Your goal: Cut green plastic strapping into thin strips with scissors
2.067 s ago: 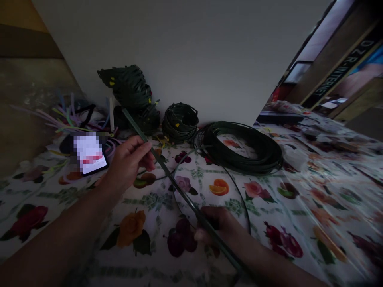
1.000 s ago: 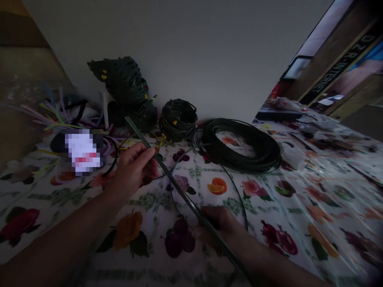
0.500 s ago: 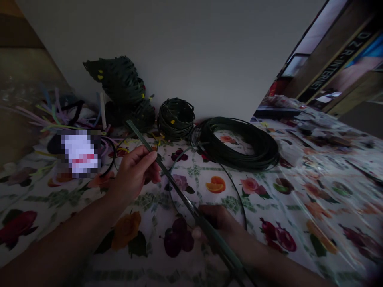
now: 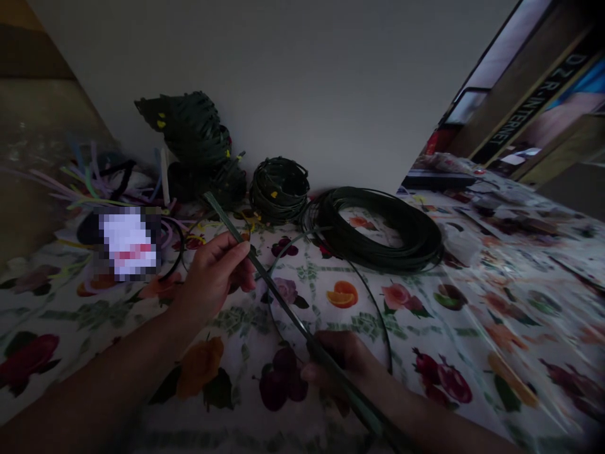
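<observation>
Long dark green flat strips (image 4: 289, 315) run in a narrow bundle slantwise from the middle left to the bottom edge. Near their upper end, my left hand (image 4: 218, 268) pinches them between thumb and fingers. Lower down, my right hand (image 4: 343, 362) is closed around the same strips; some of its fingers are hidden beneath. Beyond the hands lies a thick coil of dark green strip (image 4: 425, 236), with a thin loop of it curving forward under the bundle. Left of the coil stands a small round woven basket (image 4: 271, 198) with a yellow mark.
A larger dark woven piece (image 4: 191, 129) leans by the pale wall at the back left. Coloured pipe-like strands (image 4: 94, 170) and a blurred-out white and red object (image 4: 127, 246) lie at the left. A fruit-patterned cloth (image 4: 236, 366) covers the table; clutter (image 4: 520, 214) is at the right.
Hardly anything differs. The view has shifted very slightly, and my right hand sits a little lower on the strips; both hands keep their hold.
</observation>
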Motion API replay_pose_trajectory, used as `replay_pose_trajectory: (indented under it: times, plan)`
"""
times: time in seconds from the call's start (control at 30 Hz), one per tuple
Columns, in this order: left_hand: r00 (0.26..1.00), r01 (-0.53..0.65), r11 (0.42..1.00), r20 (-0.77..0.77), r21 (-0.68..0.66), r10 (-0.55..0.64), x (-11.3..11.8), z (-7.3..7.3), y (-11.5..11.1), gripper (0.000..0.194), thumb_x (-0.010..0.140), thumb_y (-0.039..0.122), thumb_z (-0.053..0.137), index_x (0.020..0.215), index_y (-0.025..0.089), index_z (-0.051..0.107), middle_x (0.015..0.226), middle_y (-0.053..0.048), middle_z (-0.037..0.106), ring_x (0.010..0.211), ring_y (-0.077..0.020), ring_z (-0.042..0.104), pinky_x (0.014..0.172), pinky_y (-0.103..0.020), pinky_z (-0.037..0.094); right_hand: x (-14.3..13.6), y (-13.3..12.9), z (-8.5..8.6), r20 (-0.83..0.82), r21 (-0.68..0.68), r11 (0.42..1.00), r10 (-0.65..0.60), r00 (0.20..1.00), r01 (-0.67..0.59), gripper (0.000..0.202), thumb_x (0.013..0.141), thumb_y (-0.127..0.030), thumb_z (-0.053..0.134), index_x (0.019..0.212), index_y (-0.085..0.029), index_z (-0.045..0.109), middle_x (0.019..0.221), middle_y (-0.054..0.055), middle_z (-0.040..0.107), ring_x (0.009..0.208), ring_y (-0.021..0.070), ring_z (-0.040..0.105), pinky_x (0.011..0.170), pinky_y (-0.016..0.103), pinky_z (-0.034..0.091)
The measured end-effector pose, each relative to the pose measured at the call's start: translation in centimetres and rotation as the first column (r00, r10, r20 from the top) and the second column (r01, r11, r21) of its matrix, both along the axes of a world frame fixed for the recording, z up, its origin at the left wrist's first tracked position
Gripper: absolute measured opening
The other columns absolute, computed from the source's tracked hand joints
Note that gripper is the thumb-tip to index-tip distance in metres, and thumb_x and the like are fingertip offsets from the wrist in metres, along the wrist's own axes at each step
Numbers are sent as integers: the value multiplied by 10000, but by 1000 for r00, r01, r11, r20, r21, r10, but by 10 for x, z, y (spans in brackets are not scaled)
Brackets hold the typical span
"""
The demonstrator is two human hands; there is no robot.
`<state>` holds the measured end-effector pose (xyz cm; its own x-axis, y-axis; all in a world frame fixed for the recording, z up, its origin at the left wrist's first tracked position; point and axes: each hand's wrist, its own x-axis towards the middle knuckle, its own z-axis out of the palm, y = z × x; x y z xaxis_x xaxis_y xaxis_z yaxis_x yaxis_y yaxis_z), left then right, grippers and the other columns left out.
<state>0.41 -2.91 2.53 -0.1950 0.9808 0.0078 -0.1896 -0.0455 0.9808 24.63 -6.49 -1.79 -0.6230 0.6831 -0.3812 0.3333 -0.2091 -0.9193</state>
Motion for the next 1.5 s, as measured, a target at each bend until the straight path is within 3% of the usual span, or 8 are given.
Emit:
replay_pose_trajectory:
  times: [0.33,0.5,0.77,1.3,1.5]
  plan:
    - [1000,28,1000,-13,13,-28,2,0,-3,260,783,327,714,660,193,527,532,31,623,378,-119,572,365,-216,447,1,3,-1,-134,-135,990,27,991,-45,484,740,-601,742,801,-149,581,671,8,607,507,91,511,460,190,404]
    - [997,68,997,-33,35,-66,7,-4,-7,251,833,316,671,676,189,522,549,33,636,391,-116,583,372,-211,448,3,2,1,-68,-57,998,31,997,-35,540,741,-673,698,766,-156,542,662,-9,530,536,96,493,466,195,373]
    - [997,79,997,-28,24,-78,6,-8,-5,227,843,312,658,692,195,536,557,35,639,399,-115,584,379,-213,454,1,-1,1,-42,45,999,29,999,-27,460,822,-588,670,741,-161,520,619,-31,494,526,83,450,460,191,320]
    - [996,89,995,-22,40,-89,7,-4,-7,204,855,313,653,733,190,546,554,45,630,402,-107,582,387,-202,442,-4,0,1,-23,-52,998,-38,999,37,486,760,-592,721,676,-179,481,544,-36,517,421,74,451,384,181,315]
    - [997,-46,996,-61,78,51,-9,3,0,208,843,313,662,724,204,530,490,72,583,351,-76,523,360,-169,387,-3,1,5,9,-93,996,-4,1000,5,434,753,-538,751,736,-159,542,639,-12,582,474,78,485,403,171,357]
